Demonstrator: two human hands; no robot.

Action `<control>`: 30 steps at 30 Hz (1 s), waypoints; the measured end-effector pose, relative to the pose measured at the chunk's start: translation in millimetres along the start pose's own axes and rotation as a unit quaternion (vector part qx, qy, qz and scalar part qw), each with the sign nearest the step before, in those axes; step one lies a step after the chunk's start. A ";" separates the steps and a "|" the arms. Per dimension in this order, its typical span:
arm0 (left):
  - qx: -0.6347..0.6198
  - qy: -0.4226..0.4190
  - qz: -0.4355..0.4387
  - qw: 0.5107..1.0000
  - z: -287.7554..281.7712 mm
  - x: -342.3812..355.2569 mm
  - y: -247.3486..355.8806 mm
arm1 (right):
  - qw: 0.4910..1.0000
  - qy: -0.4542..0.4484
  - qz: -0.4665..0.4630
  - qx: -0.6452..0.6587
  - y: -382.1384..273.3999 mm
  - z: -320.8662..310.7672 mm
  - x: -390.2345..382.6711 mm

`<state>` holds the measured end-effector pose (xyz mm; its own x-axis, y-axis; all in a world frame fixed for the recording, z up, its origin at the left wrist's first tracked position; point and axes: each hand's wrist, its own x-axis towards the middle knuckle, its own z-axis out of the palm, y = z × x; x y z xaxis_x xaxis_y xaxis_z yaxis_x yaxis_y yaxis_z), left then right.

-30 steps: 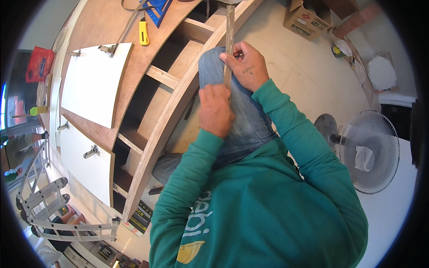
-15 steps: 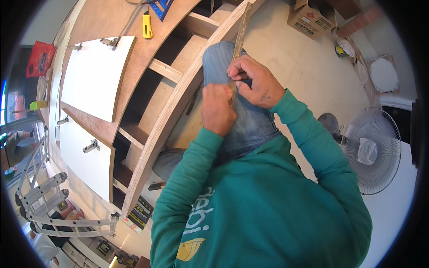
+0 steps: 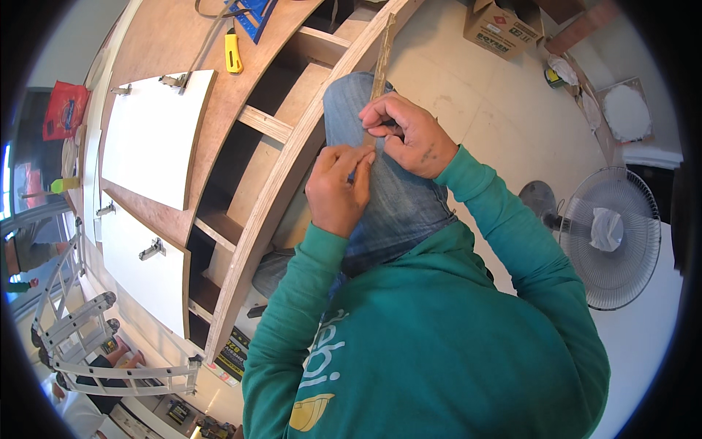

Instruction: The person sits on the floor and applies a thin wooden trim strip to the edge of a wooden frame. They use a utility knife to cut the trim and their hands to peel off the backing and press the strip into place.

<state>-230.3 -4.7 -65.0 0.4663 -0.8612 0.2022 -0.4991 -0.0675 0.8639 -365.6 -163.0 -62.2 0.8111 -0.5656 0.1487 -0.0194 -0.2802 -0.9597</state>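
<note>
A narrow, mottled tan strip point(image 3: 384, 51) lies over my jeans-clad leg point(image 3: 398, 205), its far end jutting past the knee beside the wooden frame. My right hand point(image 3: 415, 139) pinches it above the thigh, fingers curled. Just below and to the left, my left hand point(image 3: 338, 186) is closed at the strip's near end, thumb and fingertips together on it; the fingers partly hide that end.
To the left are a curved wooden frame point(image 3: 289, 150), white panels with hinges point(image 3: 150, 135), a yellow cutter point(image 3: 233, 51), a blue square point(image 3: 254, 16), ladders point(image 3: 77, 329) and other people point(image 3: 117, 358). To the right stand a fan point(image 3: 610, 271) and cardboard box point(image 3: 497, 33).
My right hand has come down along the strip, closer to my left hand, which has shifted slightly left. The strip's far end now leans further rightward than a second ago.
</note>
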 end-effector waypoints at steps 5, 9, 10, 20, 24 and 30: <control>0.248 0.017 0.064 0.967 11.4 5.1 14.6 | 1.000 0.027 0.004 -0.012 -4.7 7.5 -2.0; 0.284 -0.005 0.056 0.957 18.6 3.6 17.7 | 0.998 0.045 -0.011 -0.038 -2.8 10.5 -3.9; 0.302 -0.011 0.059 0.952 20.3 3.7 15.9 | 0.998 0.049 -0.014 -0.041 -3.1 11.8 -3.7; 0.269 -0.023 0.046 0.962 32.1 2.6 -12.9 | 0.997 0.046 -0.037 -0.058 -5.4 13.8 -4.9; 0.199 -0.028 0.069 0.977 26.1 -0.5 -21.3 | 0.996 0.032 -0.050 -0.066 -6.4 11.0 -6.8; 0.058 -0.007 0.076 0.995 26.8 -3.5 -42.0 | 0.993 0.015 -0.047 -0.108 -13.2 9.3 -12.2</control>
<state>-230.5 -12.3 -114.3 0.3690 -0.8729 0.3191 -0.6448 0.0068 0.7643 -369.9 -145.2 -53.5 0.7974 -0.5510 0.2462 -0.0710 -0.4908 -0.8684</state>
